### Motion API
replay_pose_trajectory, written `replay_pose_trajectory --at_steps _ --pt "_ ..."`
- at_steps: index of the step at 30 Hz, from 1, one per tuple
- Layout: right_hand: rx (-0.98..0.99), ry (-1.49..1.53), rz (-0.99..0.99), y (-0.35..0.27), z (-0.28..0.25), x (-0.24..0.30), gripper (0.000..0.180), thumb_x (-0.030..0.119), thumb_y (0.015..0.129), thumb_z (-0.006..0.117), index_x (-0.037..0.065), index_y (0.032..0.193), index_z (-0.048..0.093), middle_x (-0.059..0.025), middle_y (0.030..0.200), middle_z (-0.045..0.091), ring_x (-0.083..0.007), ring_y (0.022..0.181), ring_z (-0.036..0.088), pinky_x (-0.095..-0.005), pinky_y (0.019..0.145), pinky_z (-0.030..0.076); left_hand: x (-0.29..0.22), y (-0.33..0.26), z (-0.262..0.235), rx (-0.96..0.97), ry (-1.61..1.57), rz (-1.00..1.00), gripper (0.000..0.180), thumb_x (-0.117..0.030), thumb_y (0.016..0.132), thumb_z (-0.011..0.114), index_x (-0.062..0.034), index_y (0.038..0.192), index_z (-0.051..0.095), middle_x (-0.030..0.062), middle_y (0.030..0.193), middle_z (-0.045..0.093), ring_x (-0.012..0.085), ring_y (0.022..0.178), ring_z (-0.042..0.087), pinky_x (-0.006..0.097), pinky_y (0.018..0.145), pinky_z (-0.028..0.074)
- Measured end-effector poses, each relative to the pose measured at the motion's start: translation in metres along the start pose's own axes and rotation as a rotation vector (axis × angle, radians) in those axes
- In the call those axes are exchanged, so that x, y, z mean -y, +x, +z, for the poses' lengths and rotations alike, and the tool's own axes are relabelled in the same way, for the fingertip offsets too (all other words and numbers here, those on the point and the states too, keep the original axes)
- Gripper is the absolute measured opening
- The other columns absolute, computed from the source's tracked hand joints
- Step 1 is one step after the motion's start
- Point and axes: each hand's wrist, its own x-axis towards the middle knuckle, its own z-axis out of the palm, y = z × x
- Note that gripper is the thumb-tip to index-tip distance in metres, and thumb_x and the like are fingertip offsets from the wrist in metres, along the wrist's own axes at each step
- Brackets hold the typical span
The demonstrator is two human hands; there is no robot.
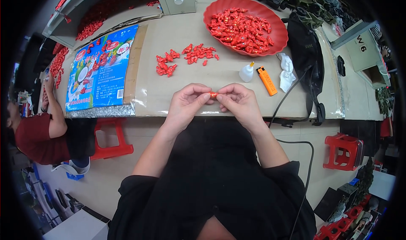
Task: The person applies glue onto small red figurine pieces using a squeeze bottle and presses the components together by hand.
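Observation:
Between the fingertips of my left hand point(189, 102) and my right hand point(240, 103) is a small shiny red piece point(213, 95) with a golden tint. Both hands pinch it, one at each end, just above the table's front edge. Its exact kind is too small to tell. Beyond my hands lie two loose clusters of similar red pieces, one on the left point(166, 63) and one nearer the middle point(198, 53). A small white squeeze bottle with a yellowish tip point(246, 73) and an orange lighter point(267, 81) stand and lie near my right hand.
A red scalloped bowl point(280, 43) heaped with red pieces sits at the back. Right of it are a crumpled white tissue point(286, 73), a black bag point(308, 58) and a cable. A blue printed sheet point(101, 70) covers the left side. A co-worker point(36, 134) sits far left.

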Motion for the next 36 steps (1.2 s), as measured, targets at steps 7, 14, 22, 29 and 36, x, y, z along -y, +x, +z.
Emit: replay_pose_trajectory --at_steps 7,14,22,29,36 --pt "-0.014 -0.098 -0.199 0.0 0.001 -0.013 0.011 -0.002 0.075 0.059 -0.002 0.086 0.056 -0.0031 0.077 0.057 -0.0029 0.064 0.052 -0.0151 0.056 0.042 -0.002 -0.002 -0.003 0.013 0.031 -0.009 0.024 0.007 0.077 0.054 0.0032 0.101 0.052 0.0084 0.098 0.054 0.0133 0.091 0.054 0.025 0.083 0.044" --pt "-0.018 -0.118 -0.136 -0.001 -0.001 -0.011 0.011 -0.002 0.075 0.059 -0.002 0.086 0.056 -0.0026 0.078 0.057 -0.0019 0.065 0.052 -0.0139 0.055 0.042 -0.005 -0.002 0.0 0.017 0.015 -0.022 0.03 0.008 0.078 0.052 0.0047 0.107 0.049 0.0097 0.097 0.055 0.0134 0.092 0.054 0.025 0.083 0.044" --pt "-0.009 -0.094 -0.048 -0.001 -0.001 -0.004 0.013 0.004 0.08 0.057 -0.002 0.09 0.053 -0.0031 0.073 0.057 -0.0049 0.061 0.054 -0.0171 0.054 0.046 -0.002 -0.003 0.0 0.013 0.083 -0.032 0.024 0.004 0.079 0.054 0.0043 0.103 0.05 0.0104 0.093 0.058 0.0123 0.081 0.056 0.025 0.075 0.047" --pt "-0.006 -0.114 -0.019 0.0 -0.003 -0.004 0.012 0.006 0.08 0.058 -0.002 0.088 0.054 -0.0024 0.071 0.056 -0.0045 0.057 0.053 -0.0163 0.052 0.044 -0.006 -0.002 0.004 0.01 0.094 -0.096 0.015 0.002 0.08 0.054 0.0034 0.095 0.052 0.007 0.084 0.057 0.0098 0.072 0.055 0.022 0.069 0.047" --pt "0.014 -0.103 0.033 0.001 -0.004 -0.002 0.011 0.006 0.08 0.058 -0.002 0.086 0.056 -0.0023 0.068 0.057 -0.0039 0.057 0.053 -0.0159 0.052 0.044 -0.006 -0.002 0.002 -0.015 0.101 -0.153 0.014 0.003 0.08 0.053 0.0048 0.094 0.052 0.0088 0.086 0.058 0.0109 0.073 0.057 0.022 0.069 0.048"
